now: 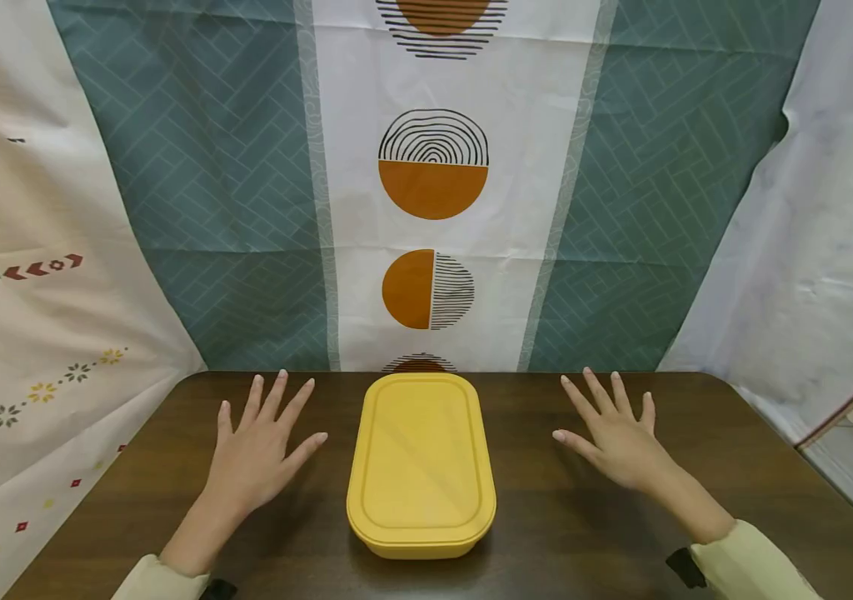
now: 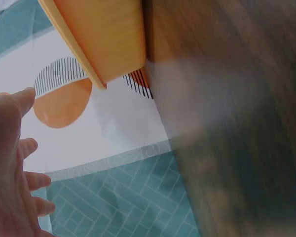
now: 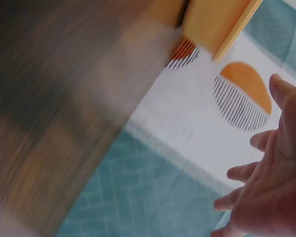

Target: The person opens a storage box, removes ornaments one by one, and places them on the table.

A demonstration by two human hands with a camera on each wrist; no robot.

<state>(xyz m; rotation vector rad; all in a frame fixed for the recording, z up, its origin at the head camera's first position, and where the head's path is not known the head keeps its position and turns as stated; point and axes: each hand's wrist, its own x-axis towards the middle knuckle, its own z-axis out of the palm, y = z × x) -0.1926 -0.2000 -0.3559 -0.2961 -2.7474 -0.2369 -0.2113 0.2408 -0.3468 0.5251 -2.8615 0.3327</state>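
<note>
Yellow box [image 1: 421, 465] flat on the brown table [image 1: 546, 542], lid [image 1: 421, 450] uppermost, long axis running fore and aft, one short end toward the patterned cloth [image 1: 246, 167] behind. Left of the box, apart from it, left hand [image 1: 254, 454], fingers spread wide; right of the box, likewise apart, right hand [image 1: 617, 442], just as splayed. Hidden under the lid: the box's inside. Hard to judge: gap between far end and cloth. Cut off by the top edge in both wrist views: part of the box.

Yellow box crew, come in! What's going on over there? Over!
Left grip, right grip: spread, empty, either side of the yellow box. Box on the table, lid on, untouched. Nothing visible in the way.
</note>
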